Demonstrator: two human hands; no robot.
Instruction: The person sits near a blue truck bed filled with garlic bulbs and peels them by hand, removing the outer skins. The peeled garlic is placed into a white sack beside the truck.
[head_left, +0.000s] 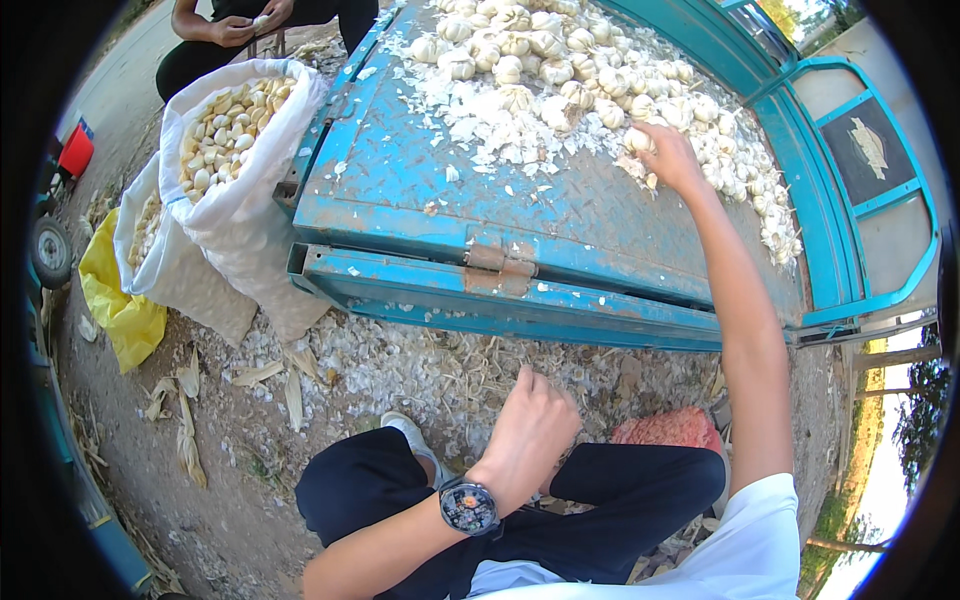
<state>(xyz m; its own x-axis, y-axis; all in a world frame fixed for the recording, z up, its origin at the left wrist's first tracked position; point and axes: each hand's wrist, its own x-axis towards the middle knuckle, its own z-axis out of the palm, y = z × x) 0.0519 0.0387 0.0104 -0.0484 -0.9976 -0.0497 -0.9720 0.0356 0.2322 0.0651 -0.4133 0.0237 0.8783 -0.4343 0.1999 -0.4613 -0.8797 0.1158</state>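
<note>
My right hand reaches over the blue metal truck bed, its thumb and fingers around a white garlic bulb at the near edge of a large heap of garlic bulbs. Loose white skins lie around the heap. My left hand hangs above the littered ground between my knees, back turned up and fingers curled. Whatever may be in its palm is hidden. A round dark watch sits on the left wrist.
Left of the bed stands a white woven sack of peeled cloves, beside a smaller sack and a yellow bag. Another person's hands hold something small and pale. A pink-red sack lies by my knee; a hinge joins the lowered side panel.
</note>
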